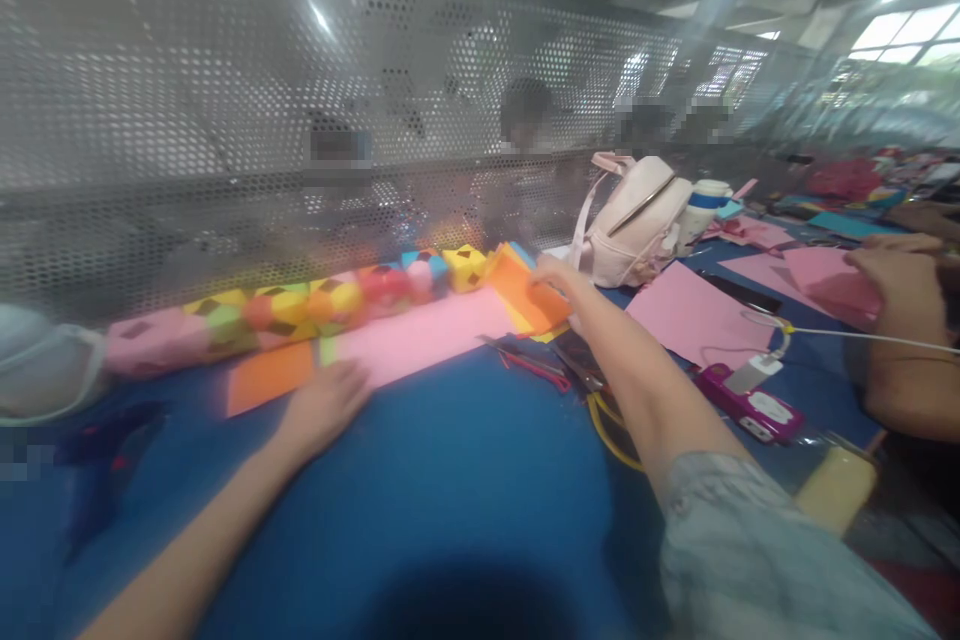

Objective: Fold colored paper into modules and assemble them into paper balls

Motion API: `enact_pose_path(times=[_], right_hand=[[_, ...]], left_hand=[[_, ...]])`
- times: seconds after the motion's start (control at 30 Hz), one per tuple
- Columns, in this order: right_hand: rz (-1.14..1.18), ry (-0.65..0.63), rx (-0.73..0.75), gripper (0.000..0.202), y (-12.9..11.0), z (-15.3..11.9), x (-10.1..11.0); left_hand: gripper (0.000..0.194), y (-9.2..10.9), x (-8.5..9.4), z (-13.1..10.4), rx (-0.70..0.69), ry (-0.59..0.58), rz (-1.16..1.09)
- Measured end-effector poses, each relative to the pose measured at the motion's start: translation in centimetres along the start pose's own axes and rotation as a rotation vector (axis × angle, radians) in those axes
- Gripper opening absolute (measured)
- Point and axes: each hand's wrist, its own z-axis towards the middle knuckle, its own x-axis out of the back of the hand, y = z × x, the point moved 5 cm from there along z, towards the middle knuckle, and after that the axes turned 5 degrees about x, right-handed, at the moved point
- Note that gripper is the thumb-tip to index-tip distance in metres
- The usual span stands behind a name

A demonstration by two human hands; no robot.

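My left hand (330, 407) lies flat at the near edge of a long pink paper strip (420, 335), beside an orange paper piece (270, 375). Its fingers are stretched out and somewhat blurred. My right hand (559, 276) reaches forward and has its fingers closed at the upper edge of a stack of orange paper sheets (529, 295), with yellow sheets under them. Scissors with red handles (536, 370) and scissors with yellow handles (611, 430) lie near my right forearm. A row of colourful folded paper balls (337, 300) runs behind the pink strip.
A perforated metal screen (225, 120) stands along the back. To the right are a pale pink backpack (626, 220), a cup (705, 205), pink paper (697, 315) and a purple power strip (750, 405) with a white cable. Another person's hand (892, 270) is at pink paper. A dark blue glue gun (112, 460) lies left.
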Motion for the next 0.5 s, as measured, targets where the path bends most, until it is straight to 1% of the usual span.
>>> enact_pose_path(times=[0.1,0.17,0.27,0.33,0.4,0.43,0.5], right_hand=[[-0.129,0.103,0.006,0.034,-1.1,-0.5,2.7],[-0.191,0.184,0.043,0.032,-2.2,-1.4,4.9],[-0.236,0.26,0.15,0.031,-4.5,-3.7,8.0],[-0.246,0.269,0.243,0.031,-6.4,-5.6,9.2],[-0.241,0.229,0.364,0.026,-8.6,-7.8,9.4],[-0.23,0.192,0.449,0.024,-9.8,-8.9,9.0],[-0.207,0.087,0.691,0.023,-12.4,-11.2,7.2]], left_hand=[[0.063,0.0,0.1,0.0,0.011,0.019,-0.037],[0.059,-0.2,0.1,0.0,0.02,0.027,-0.069],[0.052,-0.4,-0.1,0.0,0.047,0.0,-0.126],[0.05,-0.6,0.1,0.1,0.109,-0.02,-0.21],[0.051,-0.7,0.7,0.3,0.209,0.004,-0.363],[0.054,-0.8,1.3,0.4,0.267,0.041,-0.464],[0.061,-0.7,2.7,0.7,0.334,0.117,-0.695]])
